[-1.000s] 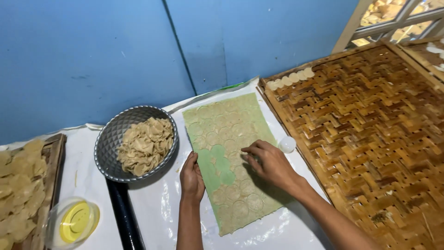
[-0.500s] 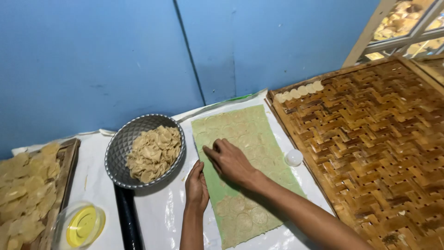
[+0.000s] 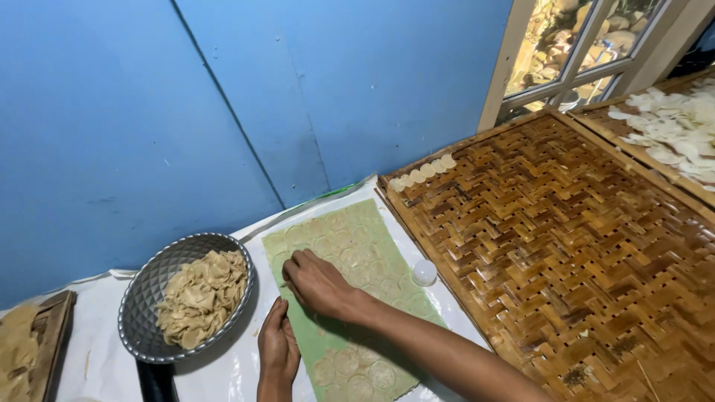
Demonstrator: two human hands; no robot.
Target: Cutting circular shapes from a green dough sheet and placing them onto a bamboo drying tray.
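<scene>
A thin greenish dough sheet [image 3: 357, 253], marked with cut circles, lies on white plastic. My right hand [image 3: 319, 283] rests on its left part, fingers bent and pinching at the sheet's left edge. My left hand [image 3: 278, 346] lies flat with its fingers pressing that same left edge, just below the right hand. A grey metal bowl [image 3: 141, 305] filled with pale dough scraps [image 3: 202, 296] stands to the left of both hands. A small round white cutter [image 3: 424, 272] sits at the sheet's right edge.
A large woven bamboo tray [image 3: 566, 246] fills the right side, with a short row of cut dough discs [image 3: 423, 171] at its far corner. Another tray [image 3: 674, 123] with white discs lies beyond it. A blue wall [image 3: 223, 104] runs behind. A wooden tray [image 3: 45, 342] sits far left.
My right hand has slid left across the sheet from its right edge to its left edge, beside the left hand. The view has tilted and shifted right.
</scene>
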